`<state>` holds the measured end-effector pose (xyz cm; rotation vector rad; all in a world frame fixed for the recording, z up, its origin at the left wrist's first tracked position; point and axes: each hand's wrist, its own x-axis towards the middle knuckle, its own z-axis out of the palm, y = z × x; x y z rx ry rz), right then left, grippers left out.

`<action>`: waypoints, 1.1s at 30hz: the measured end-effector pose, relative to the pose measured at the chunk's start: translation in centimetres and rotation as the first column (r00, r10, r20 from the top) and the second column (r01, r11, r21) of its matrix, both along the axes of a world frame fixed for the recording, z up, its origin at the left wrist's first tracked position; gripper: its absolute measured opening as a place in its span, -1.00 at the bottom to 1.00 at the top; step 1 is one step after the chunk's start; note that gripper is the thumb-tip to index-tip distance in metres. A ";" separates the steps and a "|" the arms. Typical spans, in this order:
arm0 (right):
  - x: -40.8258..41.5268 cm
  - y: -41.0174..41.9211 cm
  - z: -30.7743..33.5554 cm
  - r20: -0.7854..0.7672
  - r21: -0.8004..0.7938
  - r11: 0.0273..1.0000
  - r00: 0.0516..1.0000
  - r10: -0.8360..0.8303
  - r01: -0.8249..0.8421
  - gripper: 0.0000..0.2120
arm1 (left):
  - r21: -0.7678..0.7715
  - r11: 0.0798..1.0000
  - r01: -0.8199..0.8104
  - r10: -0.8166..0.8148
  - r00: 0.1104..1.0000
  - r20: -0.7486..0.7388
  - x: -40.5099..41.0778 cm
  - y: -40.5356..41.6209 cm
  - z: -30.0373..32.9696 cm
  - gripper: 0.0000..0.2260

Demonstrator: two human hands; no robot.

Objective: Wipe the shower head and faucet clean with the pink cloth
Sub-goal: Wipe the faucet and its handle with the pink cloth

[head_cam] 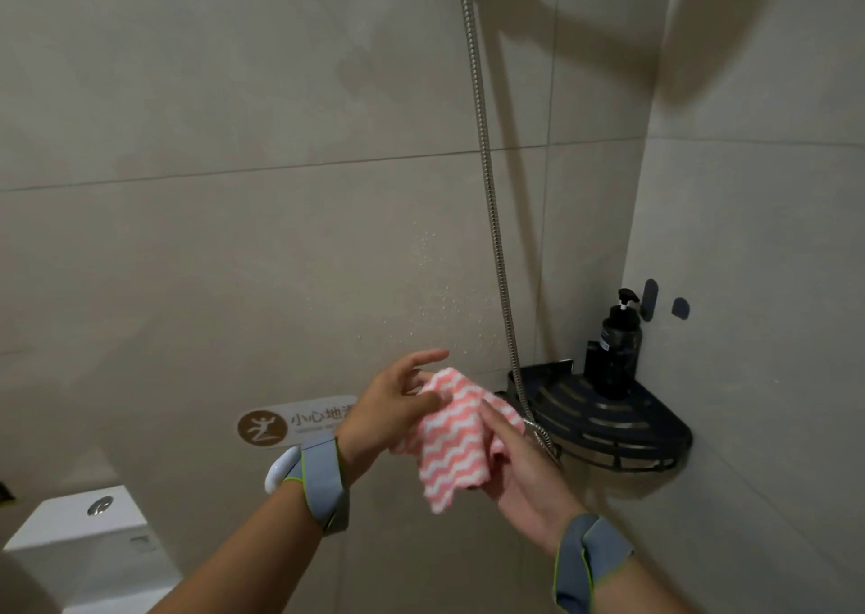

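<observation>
From the head camera, we see both hands holding the pink cloth (454, 440) in front of the tiled wall: the left hand (393, 407) pinches its upper edge, the right hand (524, 477) grips it from below. Just right of the cloth, the metal shower hose (487, 183) hangs down beside a black corner shelf (622, 431) bearing a dark pump bottle (615, 346).

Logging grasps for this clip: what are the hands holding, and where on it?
Both hold the pink cloth: the left hand pinches its upper left edge, and the right hand grips its lower right side, cloth draped over the fingers.
</observation>
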<state>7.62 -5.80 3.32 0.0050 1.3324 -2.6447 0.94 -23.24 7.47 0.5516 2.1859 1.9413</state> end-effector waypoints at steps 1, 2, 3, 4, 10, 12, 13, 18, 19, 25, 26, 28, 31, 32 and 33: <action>0.0 -0.1 -0.1 -0.024 0.010 0.999 0.999 -0.036 0.036 -0.56 | -0.047 0.999 0.006 -0.007 1.000 -0.008 0.1 -0.1 -0.2 -0.55; 0.0 -0.1 0.1 -0.052 0.021 0.998 0.997 -0.050 0.051 -0.54 | -0.092 0.996 0.014 -0.016 1.000 -0.020 0.0 -0.2 -0.3 -0.58; -0.1 -0.1 0.2 -0.058 0.012 0.998 0.997 -0.059 0.060 -0.50 | -0.125 0.992 0.024 -0.028 0.999 -0.033 0.0 -0.3 -0.5 -0.61; -0.2 -0.2 0.3 -0.033 -0.004 0.997 0.997 -0.074 0.074 -0.46 | -0.143 0.989 0.025 -0.032 0.998 -0.046 -0.1 -0.4 -0.7 -0.64; -1.0 -0.1 -0.2 0.085 -0.009 0.985 0.982 -0.168 0.170 -0.59 | -0.022 0.987 -0.162 0.161 0.986 -0.049 -1.7 -2.0 -0.5 -0.79; -1.2 0.2 -0.1 0.143 -0.020 0.988 0.978 -0.150 0.154 -0.58 | -0.051 0.981 -0.185 0.181 0.981 -0.075 -2.5 -2.2 -0.3 -0.78; -1.2 0.3 0.0 0.177 -0.026 0.990 0.975 -0.135 0.142 -0.55 | -0.090 0.975 -0.205 0.195 0.975 -0.110 -2.8 -2.3 -0.3 -0.78; -1.8 -0.8 0.3 0.180 0.008 0.991 0.975 -0.132 0.133 -0.45 | -0.320 0.830 -0.457 0.235 0.807 -0.542 -4.9 -3.9 2.0 -0.82; -2.0 -1.2 0.8 0.147 0.018 0.990 0.979 -0.140 0.139 -0.49 | -0.331 0.785 -0.524 0.196 0.717 -0.669 -5.5 -4.3 3.0 -0.80; -6.9 -3.7 4.4 -0.127 0.300 0.842 0.894 -0.429 0.447 -0.81 | -0.299 0.550 -0.780 -0.216 0.213 -0.953 -10.8 -5.5 10.9 -0.62; -8.1 -4.4 5.3 -0.190 0.330 0.807 0.872 -0.451 0.489 -0.78 | -0.290 0.522 -0.802 -0.274 0.165 -0.948 -11.8 -5.6 12.1 -0.60; -10.9 -5.9 7.2 -0.318 0.454 0.688 0.824 -0.469 0.567 -0.61 | -0.261 0.499 -0.826 -0.374 0.066 -0.925 -13.7 -5.8 14.2 -0.57; -15.4 -7.9 10.3 -0.556 0.572 0.409 0.703 -0.444 0.711 -0.44 | -0.209 0.476 -0.854 -0.467 -0.045 -0.883 -16.6 -6.5 16.8 -0.52; -16.8 -8.5 11.1 -0.603 0.574 0.344 0.668 -0.437 0.743 -0.42 | -0.191 0.472 -0.861 -0.475 -0.066 -0.878 -17.6 -6.8 17.6 -0.49; -18.1 -8.8 12.0 -0.641 0.576 0.270 0.631 -0.437 0.772 -0.41 | -0.178 0.472 -0.863 -0.481 -0.083 -0.873 -18.5 -7.2 18.4 -0.46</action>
